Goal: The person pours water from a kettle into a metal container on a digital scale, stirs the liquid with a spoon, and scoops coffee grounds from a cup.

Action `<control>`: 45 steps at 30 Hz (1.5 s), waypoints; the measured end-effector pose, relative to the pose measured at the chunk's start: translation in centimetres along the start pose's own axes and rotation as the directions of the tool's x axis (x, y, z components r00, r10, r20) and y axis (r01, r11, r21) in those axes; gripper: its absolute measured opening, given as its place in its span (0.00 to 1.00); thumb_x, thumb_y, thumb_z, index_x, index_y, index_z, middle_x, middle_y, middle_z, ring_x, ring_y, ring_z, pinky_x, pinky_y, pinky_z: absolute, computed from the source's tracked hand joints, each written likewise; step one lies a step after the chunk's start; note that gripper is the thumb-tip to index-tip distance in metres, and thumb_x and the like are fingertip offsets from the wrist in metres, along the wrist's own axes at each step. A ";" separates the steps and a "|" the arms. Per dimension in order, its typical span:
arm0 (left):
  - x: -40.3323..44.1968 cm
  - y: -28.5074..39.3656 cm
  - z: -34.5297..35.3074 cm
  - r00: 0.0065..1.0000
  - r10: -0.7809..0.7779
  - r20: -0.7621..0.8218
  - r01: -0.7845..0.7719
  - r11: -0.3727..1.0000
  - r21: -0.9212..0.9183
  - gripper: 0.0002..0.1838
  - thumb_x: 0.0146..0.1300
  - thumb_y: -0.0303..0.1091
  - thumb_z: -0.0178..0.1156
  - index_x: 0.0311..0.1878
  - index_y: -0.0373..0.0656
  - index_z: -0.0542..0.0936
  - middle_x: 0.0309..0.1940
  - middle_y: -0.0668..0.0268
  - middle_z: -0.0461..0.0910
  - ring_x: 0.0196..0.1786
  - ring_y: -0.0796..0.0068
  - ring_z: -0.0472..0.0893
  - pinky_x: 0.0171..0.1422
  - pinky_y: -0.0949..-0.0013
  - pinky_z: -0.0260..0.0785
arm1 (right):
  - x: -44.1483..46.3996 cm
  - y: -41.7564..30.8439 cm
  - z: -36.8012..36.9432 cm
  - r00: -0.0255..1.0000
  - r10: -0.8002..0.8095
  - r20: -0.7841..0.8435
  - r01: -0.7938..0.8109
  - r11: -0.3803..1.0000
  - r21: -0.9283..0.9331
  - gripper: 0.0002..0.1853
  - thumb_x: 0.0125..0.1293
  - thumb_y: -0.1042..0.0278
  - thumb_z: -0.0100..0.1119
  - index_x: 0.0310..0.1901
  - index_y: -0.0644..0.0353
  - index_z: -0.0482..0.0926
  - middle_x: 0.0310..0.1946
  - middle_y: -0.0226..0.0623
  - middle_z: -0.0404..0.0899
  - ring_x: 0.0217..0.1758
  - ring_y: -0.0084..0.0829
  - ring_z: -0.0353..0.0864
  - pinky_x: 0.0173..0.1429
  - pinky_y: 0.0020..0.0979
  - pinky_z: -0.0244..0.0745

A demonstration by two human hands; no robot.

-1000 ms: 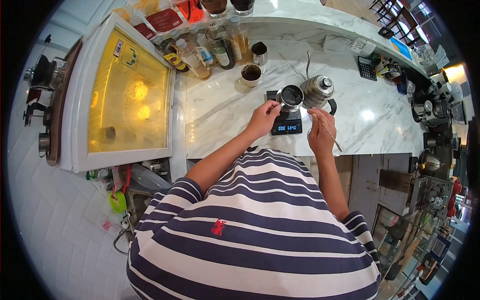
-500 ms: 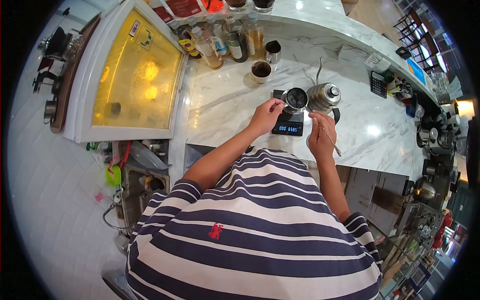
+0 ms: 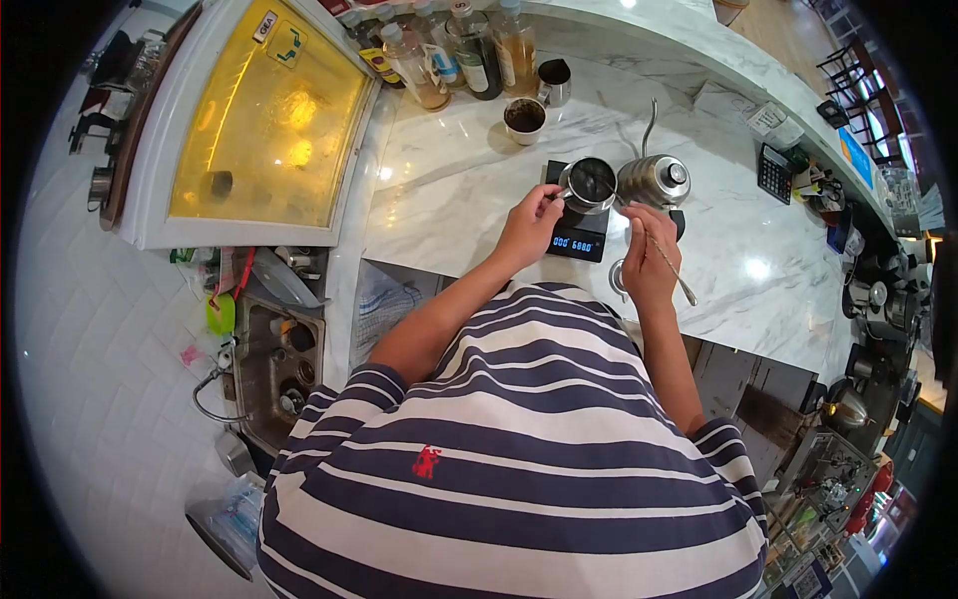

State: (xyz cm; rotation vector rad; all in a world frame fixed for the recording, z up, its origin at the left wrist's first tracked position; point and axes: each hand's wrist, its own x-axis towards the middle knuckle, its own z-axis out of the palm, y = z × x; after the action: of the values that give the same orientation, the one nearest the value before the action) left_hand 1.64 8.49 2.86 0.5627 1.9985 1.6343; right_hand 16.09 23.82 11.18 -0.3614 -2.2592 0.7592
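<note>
My left hand (image 3: pixel 529 230) is closed on the handle of a metal cup (image 3: pixel 587 207) with dark liquid inside. The cup is over a black digital scale (image 3: pixel 574 244) with lit blue digits; whether it rests on the scale or is slightly lifted, I cannot tell. A long, thin bar spoon (image 3: pixel 673 264) is pinched in my right hand (image 3: pixel 647 255). Its lower end slants back past my wrist, while the other end points towards the cup, where its tip is hard to make out. Just right of the cup stands a steel gooseneck kettle (image 3: pixel 651 183).
Behind the scale are a white cup (image 3: pixel 525 115) of dark grounds and a small metal pitcher (image 3: pixel 556 82). Several bottles (image 3: pixel 477 60) line the back. A calculator (image 3: pixel 774 174) lies to the right. At left are a yellow-lit glass-door cabinet (image 3: pixel 269 140) and a sink (image 3: pixel 254 349).
The whole view has shifted a little. The scale's digits have changed. Both hands keep their grips on the cup handle and the spoon.
</note>
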 end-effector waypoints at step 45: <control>1.0 -0.8 0.1 0.998 0.019 0.061 -0.011 0.992 -0.124 0.13 0.79 0.38 0.56 0.46 0.37 0.80 0.35 0.65 0.85 0.40 0.77 0.80 0.49 0.70 0.72 | 0.6 0.0 -0.9 0.998 0.011 0.062 -0.013 0.999 0.041 0.07 0.75 0.77 0.58 0.47 0.61 0.86 0.48 0.44 0.88 0.55 0.44 0.85 0.62 0.42 0.75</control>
State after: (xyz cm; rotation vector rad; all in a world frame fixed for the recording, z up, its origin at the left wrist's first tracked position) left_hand 0.88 9.01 1.94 0.5766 1.8388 1.7144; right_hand 16.33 24.45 11.98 -0.3360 -2.2972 0.8332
